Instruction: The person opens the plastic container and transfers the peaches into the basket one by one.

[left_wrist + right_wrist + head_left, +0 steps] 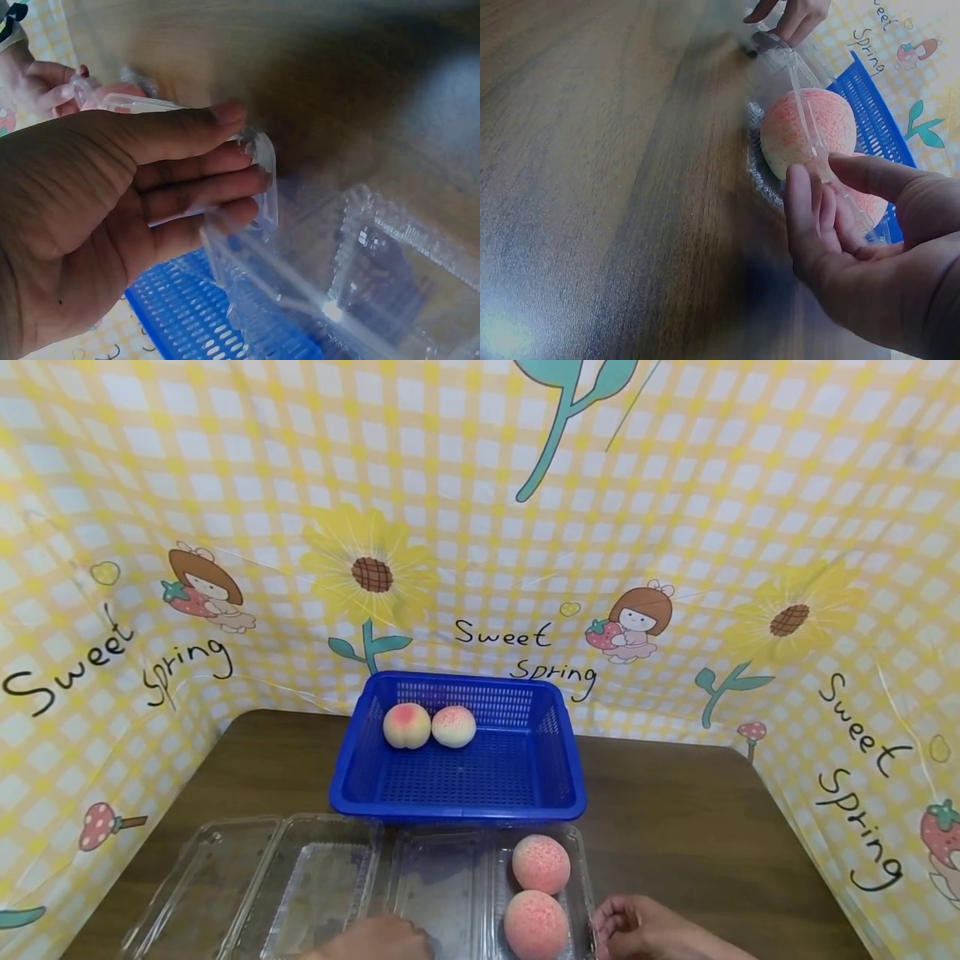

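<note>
Two pink peaches (542,865) sit in the right half of an opened clear plastic clamshell box (438,877). At that box's right edge, my right hand (637,928) pinches the thin rim between thumb and fingers. The right wrist view shows this rim (804,101) crossing in front of a peach (810,124). My left hand (378,939) is at the near left of the same box, partly cut off by the frame. In the left wrist view its thumb and curled fingers (217,187) hold a clear plastic edge (268,161).
A blue basket (457,814) stands behind the boxes, with two pale peaches (407,727) at its back left. Another opened clear clamshell box (255,893) lies at the left. The brown table (675,793) is enclosed by yellow checked cloth (465,527).
</note>
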Available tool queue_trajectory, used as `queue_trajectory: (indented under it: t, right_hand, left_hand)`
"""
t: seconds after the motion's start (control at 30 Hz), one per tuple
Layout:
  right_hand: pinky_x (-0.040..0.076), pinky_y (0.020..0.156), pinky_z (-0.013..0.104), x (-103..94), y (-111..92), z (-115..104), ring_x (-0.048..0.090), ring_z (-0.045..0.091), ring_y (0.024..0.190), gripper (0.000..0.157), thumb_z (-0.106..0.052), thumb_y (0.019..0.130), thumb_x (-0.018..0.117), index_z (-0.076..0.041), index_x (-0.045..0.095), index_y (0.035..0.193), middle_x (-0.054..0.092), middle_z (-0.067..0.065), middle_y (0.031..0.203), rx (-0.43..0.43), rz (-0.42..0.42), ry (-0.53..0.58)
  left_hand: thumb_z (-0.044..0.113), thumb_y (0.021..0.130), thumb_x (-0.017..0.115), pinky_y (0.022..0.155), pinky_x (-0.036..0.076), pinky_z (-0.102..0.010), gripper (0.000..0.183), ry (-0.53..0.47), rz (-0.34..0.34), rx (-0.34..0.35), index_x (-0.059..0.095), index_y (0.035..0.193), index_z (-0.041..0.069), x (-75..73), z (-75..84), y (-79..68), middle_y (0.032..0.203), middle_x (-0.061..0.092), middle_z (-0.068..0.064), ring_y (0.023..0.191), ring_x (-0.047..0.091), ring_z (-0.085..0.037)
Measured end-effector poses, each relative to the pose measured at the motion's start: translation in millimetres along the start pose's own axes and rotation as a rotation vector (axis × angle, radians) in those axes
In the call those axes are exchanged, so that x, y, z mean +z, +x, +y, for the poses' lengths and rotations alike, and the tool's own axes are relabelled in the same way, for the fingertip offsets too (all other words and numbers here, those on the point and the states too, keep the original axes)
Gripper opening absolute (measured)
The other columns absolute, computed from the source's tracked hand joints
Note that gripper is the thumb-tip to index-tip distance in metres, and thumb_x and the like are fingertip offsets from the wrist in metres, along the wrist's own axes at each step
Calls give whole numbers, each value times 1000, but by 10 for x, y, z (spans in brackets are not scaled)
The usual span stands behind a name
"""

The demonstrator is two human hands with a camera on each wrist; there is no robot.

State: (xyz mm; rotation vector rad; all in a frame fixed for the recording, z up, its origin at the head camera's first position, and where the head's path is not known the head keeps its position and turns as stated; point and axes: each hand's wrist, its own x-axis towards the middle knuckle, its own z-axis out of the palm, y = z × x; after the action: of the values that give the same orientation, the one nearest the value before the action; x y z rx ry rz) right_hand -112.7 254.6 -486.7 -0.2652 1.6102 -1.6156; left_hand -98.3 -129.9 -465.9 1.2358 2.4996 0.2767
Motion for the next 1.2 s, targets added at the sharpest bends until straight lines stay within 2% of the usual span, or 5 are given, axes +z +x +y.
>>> queue_trajectory:
  t: [0.27, 0.47, 0.6, 0.83, 1.2]
  right_hand:
    - [52, 67, 20, 75, 4, -101, 60, 9, 81, 30, -2, 84, 62, 13, 49, 106, 61, 4, 90, -82, 149, -149]
    - [53, 69, 22, 186, 93, -277, 57, 5, 82, 34, -13, 81, 75, 2, 54, 103, 58, 8, 94, -308, 519, -575]
    - [56, 72, 26, 262, 172, -365, 58, 10, 88, 34, -18, 81, 76, -8, 58, 108, 59, 3, 103, -487, 642, -965]
    - [53, 92, 39, 326, 374, -404, 54, 18, 116, 55, -33, 80, 77, -10, 59, 126, 59, 3, 125, -494, 665, -1329]
    - [47, 103, 43, 293, 551, -427, 48, 20, 129, 61, -32, 83, 73, -15, 50, 137, 51, 2, 138, -443, 544, -1329]
  left_hand:
    - [37, 83, 63, 40, 29, -15, 31, 91, -8, -21, 54, 57, 21, -31, 44, 15, 51, 43, 15, 46, 32, 2]
    - [37, 86, 64, 50, 39, -19, 20, 396, 187, 67, 60, 77, 20, -418, 78, -21, 69, 55, 10, 59, 48, -3]
    - [19, 85, 67, 82, 53, -32, 16, 418, 340, -18, 64, 100, 14, -695, 12, -82, 98, 67, 1, 96, 64, -14]
    - [4, 85, 68, 112, 32, -55, 42, 391, 454, -215, 59, 126, 4, -844, -281, -223, 138, 54, -17, 138, 38, -37]
    - [-21, 74, 65, 108, 37, -56, 58, 295, 439, -285, 58, 128, -1, -816, -761, -393, 131, 58, -18, 129, 49, -36]
